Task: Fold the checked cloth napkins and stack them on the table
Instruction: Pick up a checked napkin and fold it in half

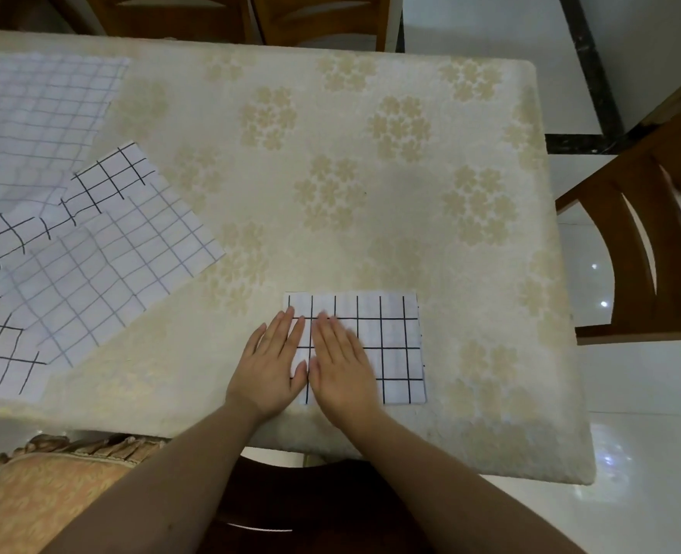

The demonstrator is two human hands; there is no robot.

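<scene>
A folded white napkin with black checks [390,345] lies flat near the table's front edge. My left hand [274,363] presses flat on its left edge, fingers straight. My right hand [340,365] lies flat on the napkin just beside it, slightly blurred. Both hands cover the napkin's left half. Several unfolded checked napkins [90,265] lie overlapping at the table's left side, and one more spread napkin [38,113] sits at the far left corner.
The table [370,173] has a cream floral cover. A wooden chair [642,241] stands at the right, more chairs at the far side. A patterned cushion [50,497] sits below the front left edge. The floor is glossy white tile.
</scene>
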